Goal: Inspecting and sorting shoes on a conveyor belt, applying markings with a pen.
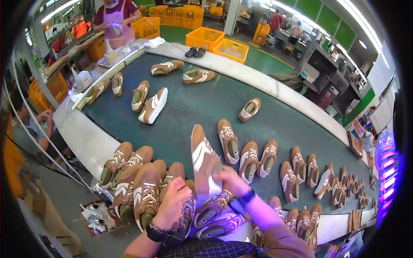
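My right hand (232, 180) grips a brown sneaker (202, 157) with a white side stripe by its heel end. The shoe is tilted with its toe pointing up and away from me. My left hand (175, 203) is held to the left of that shoe, fingers extended, holding nothing. Below and between my hands lie more sneakers, among them a laced one (211, 210) lit purple. Left of my left hand several matching sneakers (147, 191) crowd the near edge, with green inserts inside.
A dark green conveyor belt (189, 101) carries scattered sneakers, with rows of them to the right (289, 180). A pale ledge (279, 88) borders it. Yellow crates (205, 38) stand beyond. A co-worker (116, 21) in an apron is at the far left. A scrap box (98, 218) sits low left.
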Available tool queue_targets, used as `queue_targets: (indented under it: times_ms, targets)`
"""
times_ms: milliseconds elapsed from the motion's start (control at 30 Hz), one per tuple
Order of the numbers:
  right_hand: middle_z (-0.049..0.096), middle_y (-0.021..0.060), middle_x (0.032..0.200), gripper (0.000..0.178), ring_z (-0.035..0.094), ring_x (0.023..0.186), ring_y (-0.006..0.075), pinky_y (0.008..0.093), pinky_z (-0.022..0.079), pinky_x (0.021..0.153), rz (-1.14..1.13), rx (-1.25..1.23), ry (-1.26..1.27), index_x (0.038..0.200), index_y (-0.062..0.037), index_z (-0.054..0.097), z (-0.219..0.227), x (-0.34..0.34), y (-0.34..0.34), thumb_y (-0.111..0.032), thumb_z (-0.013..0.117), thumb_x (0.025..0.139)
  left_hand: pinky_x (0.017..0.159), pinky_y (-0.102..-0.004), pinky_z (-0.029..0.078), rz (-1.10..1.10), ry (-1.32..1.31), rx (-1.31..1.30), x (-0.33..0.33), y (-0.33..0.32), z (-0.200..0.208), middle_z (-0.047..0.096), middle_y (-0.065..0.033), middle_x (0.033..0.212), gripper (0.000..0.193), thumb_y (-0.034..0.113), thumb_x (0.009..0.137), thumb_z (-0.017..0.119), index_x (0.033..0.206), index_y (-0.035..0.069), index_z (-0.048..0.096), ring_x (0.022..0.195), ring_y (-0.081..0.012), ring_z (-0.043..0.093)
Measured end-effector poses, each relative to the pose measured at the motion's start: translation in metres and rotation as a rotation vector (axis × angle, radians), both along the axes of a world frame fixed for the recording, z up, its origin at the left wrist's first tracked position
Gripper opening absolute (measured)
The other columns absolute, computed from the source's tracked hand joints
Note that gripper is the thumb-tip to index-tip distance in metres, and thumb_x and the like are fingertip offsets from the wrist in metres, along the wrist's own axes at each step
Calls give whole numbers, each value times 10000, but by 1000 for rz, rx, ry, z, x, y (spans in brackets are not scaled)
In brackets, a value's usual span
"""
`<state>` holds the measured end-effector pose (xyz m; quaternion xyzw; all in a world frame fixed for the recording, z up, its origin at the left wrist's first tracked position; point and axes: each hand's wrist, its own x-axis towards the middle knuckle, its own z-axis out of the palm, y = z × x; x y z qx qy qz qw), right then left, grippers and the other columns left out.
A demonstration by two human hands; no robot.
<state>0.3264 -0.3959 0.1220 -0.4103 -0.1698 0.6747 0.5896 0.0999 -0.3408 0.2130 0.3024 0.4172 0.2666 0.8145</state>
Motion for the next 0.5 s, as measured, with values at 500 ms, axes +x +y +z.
queue_targets:
  times_ms: [500]
  targets:
    - [638,238,889,610,638,846,331,376,489,777,-282,-509,-1469,905,80,559,-123,138,104,-393,777,588,947,-351,428,-131,-389,-156,-42,-14,-14,556,-107,1172,617,141,724,646,1281,8,414,1066,-227,546]
